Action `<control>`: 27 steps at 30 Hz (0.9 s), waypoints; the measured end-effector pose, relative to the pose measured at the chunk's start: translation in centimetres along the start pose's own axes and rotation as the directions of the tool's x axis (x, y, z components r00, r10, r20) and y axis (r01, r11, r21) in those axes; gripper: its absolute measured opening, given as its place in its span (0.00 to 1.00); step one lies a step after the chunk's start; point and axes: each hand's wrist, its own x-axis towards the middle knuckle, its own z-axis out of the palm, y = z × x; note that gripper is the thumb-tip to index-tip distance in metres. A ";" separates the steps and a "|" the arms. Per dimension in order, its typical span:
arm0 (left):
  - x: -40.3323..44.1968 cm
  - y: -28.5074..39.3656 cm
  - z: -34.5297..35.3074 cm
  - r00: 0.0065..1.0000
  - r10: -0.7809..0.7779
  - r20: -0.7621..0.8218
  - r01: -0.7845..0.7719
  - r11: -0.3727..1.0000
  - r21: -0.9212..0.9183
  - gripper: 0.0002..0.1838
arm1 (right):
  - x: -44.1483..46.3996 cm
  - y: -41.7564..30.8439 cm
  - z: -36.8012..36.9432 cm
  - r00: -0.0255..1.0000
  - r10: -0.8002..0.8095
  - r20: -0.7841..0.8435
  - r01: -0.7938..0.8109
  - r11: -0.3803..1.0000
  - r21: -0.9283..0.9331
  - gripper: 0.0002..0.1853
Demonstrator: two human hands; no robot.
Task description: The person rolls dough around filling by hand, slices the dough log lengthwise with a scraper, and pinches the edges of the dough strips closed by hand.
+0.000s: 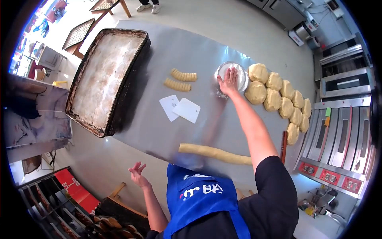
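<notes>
My right hand [229, 82] reaches across the metal table to a round bowl of white flour [241, 79]. Its fingers are stretched out and apart over the flour; whether they touch it I cannot tell. Off the table's near edge, my left hand [138, 174] is in the air with loosely spread fingers, holding nothing. A long roll of dough [215, 153] lies along the near side of the table. Two short rows of cut dough slices [178, 85] and two white dough scrapers [188, 110] lie mid-table, one scraper overlapping the other.
Several round dough balls [273, 99] are grouped on the right, beside a dark reddish stick [283, 146]. A large worn baking tray [107, 71] occupies the table's left end. Ovens [338, 139] stand at the right, and a person's shoes [149, 8] show beyond the table.
</notes>
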 end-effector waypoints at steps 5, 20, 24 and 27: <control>0.7 1.0 0.4 0.999 0.005 -0.039 -0.004 0.999 0.047 0.42 | 0.3 0.2 -0.1 0.999 -0.013 0.049 0.013 1.000 -0.004 0.56; -4.1 4.4 36.8 0.574 -0.003 0.819 0.185 0.975 -0.125 0.34 | -25.9 -2.2 -5.4 0.995 0.097 -0.027 0.061 -0.376 0.925 0.48; -14.8 4.4 43.6 0.330 -0.196 0.923 0.194 0.971 0.137 0.43 | -29.6 -2.5 -6.5 0.992 0.129 -0.015 0.030 -0.110 0.993 0.48; -22.3 3.7 44.8 0.136 -0.287 0.948 0.463 0.865 0.195 0.49 | -27.1 5.4 -3.3 0.957 0.261 -0.126 0.055 0.263 0.963 0.43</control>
